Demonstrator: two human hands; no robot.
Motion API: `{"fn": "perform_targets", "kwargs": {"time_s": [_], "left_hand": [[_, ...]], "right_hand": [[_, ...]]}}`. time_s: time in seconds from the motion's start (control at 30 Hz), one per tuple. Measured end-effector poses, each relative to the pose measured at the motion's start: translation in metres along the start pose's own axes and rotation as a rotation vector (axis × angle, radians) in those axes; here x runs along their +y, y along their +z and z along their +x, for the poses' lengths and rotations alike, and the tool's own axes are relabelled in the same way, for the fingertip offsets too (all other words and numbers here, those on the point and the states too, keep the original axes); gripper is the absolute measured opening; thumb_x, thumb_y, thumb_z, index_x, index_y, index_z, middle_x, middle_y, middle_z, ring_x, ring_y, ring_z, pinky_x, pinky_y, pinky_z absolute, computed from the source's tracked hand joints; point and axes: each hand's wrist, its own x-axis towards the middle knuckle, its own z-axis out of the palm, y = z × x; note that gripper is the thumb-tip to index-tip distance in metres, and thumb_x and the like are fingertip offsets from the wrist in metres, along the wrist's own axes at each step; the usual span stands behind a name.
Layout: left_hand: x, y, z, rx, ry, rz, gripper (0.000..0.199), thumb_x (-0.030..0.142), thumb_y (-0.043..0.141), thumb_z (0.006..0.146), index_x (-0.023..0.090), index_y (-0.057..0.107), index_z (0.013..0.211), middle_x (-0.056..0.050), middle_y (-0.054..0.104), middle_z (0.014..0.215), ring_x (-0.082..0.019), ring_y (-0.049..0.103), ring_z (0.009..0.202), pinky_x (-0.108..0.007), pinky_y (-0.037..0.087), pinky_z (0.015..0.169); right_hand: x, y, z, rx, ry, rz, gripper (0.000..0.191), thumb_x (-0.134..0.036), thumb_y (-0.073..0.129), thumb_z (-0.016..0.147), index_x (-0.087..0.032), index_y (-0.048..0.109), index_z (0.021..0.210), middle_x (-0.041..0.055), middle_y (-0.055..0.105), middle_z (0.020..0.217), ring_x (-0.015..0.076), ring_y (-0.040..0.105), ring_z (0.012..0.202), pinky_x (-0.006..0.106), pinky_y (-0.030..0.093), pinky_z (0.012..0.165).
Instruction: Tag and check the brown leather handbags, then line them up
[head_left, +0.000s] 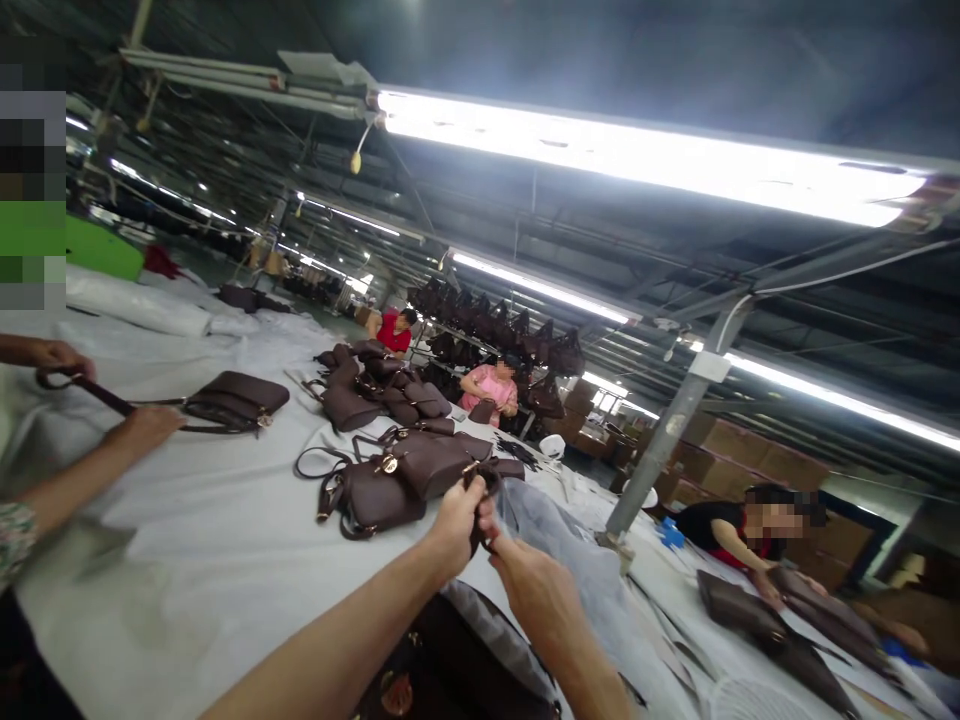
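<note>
In the head view, both hands of the person work on a dark strap (491,482), which is lifted over the near side of the white-covered table (225,520). The step in hand, as I judge it, is handling this strap, perhaps at its fastening; the small parts are too hidden to be certain. Below the hands, at the near edge, an open dark bag (431,660) shows its pale lining. Whether the strap is joined to this bag, I cannot tell. In my judgement, the next move calls for one hand holding firmly while the fingers of the other adjust the strap.

The left hand (455,525) is closed on the strap, with its thumb on top; its forearm reaches from the near left toward the far right. The right hand (536,575) comes from the near right, with fingers curled in and gripping the strap just beside the left one. The hands are almost together.

Farther away lies a group of brown bags (382,495). At the left, a co-worker's hands (146,432) hold another strap (105,395), near a separate brown bag (236,395).
</note>
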Motion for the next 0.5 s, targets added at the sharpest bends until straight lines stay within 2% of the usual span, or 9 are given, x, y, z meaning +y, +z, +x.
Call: {"fn": "perform_targets", "kwargs": {"time_s": [0.07, 0.13, 0.2, 0.27, 0.3, 0.37, 0.43, 0.5], "left_hand": [[0.025, -0.014, 0.010, 0.127, 0.000, -0.054, 0.038, 0.043, 0.056, 0.092, 0.020, 0.032, 0.073, 0.011, 0.032, 0.051, -0.003, 0.026, 0.035, -0.016, 0.027, 0.041], [0.062, -0.037, 0.019, 0.202, 0.016, -0.052, 0.038, 0.041, 0.042, 0.099, 0.021, 0.027, 0.071, 0.012, 0.025, 0.049, -0.002, 0.019, 0.034, -0.014, 0.020, 0.039], [0.093, -0.059, 0.023, 0.222, 0.019, -0.031, 0.037, 0.039, 0.036, 0.100, 0.020, 0.029, 0.071, 0.012, 0.023, 0.050, -0.002, 0.018, 0.035, -0.014, 0.019, 0.040], [0.105, -0.068, 0.021, 0.195, -0.013, 0.010, 0.034, 0.038, 0.040, 0.099, 0.018, 0.035, 0.073, 0.012, 0.025, 0.050, -0.002, 0.020, 0.035, -0.014, 0.019, 0.040], [0.102, -0.065, 0.018, 0.165, -0.040, 0.035, 0.032, 0.037, 0.045, 0.098, 0.017, 0.039, 0.074, 0.011, 0.027, 0.051, -0.002, 0.022, 0.036, -0.014, 0.020, 0.040], [0.084, -0.049, 0.010, 0.071, -0.114, 0.090, 0.028, 0.034, 0.061, 0.090, 0.015, 0.045, 0.077, 0.010, 0.034, 0.053, -0.002, 0.028, 0.038, -0.015, 0.023, 0.041], [0.057, -0.024, 0.001, -0.074, -0.186, 0.175, 0.030, 0.032, 0.073, 0.080, 0.015, 0.048, 0.078, 0.008, 0.040, 0.055, -0.003, 0.034, 0.041, -0.016, 0.028, 0.042], [0.032, -0.002, -0.008, -0.199, -0.195, 0.313, 0.036, 0.039, 0.075, 0.076, 0.017, 0.047, 0.079, 0.007, 0.044, 0.057, -0.005, 0.038, 0.043, -0.018, 0.032, 0.044]], "right_hand": [[0.007, -0.007, -0.018, -0.057, 0.000, 0.190, 0.022, -0.031, 0.040, 0.091, -0.025, 0.059, 0.082, 0.0047, 0.069, 0.075, 0.0221, 0.065, 0.070, 0.032, 0.044, 0.062], [0.033, -0.016, -0.045, -0.122, 0.025, 0.350, 0.030, -0.044, 0.039, 0.091, -0.030, 0.060, 0.074, 0.0033, 0.065, 0.064, 0.0226, 0.063, 0.063, 0.035, 0.047, 0.061], [0.069, -0.026, -0.072, -0.113, 0.111, 0.382, 0.027, -0.056, 0.049, 0.083, -0.037, 0.064, 0.072, 0.0058, 0.064, 0.061, 0.0255, 0.064, 0.060, 0.038, 0.049, 0.057], [0.097, -0.036, -0.088, 0.010, 0.159, 0.316, 0.022, -0.059, 0.055, 0.076, -0.041, 0.068, 0.076, 0.0102, 0.070, 0.075, 0.0294, 0.068, 0.072, 0.040, 0.051, 0.062], [0.103, -0.042, -0.089, 0.027, 0.151, 0.268, 0.023, -0.058, 0.054, 0.077, -0.040, 0.068, 0.076, 0.0110, 0.070, 0.078, 0.0299, 0.068, 0.074, 0.041, 0.051, 0.064], [0.096, -0.053, -0.079, -0.018, 0.090, 0.151, 0.028, -0.054, 0.047, 0.084, -0.036, 0.067, 0.076, 0.0097, 0.069, 0.079, 0.0278, 0.066, 0.074, 0.040, 0.050, 0.065], [0.070, -0.061, -0.055, -0.021, 0.032, -0.004, 0.032, -0.047, 0.039, 0.092, -0.031, 0.064, 0.078, 0.0067, 0.066, 0.077, 0.0242, 0.064, 0.070, 0.037, 0.046, 0.062], [0.039, -0.066, -0.025, 0.018, -0.012, -0.159, 0.033, -0.038, 0.035, 0.095, -0.026, 0.062, 0.080, 0.0051, 0.065, 0.078, 0.0217, 0.063, 0.072, 0.032, 0.042, 0.061]]}}
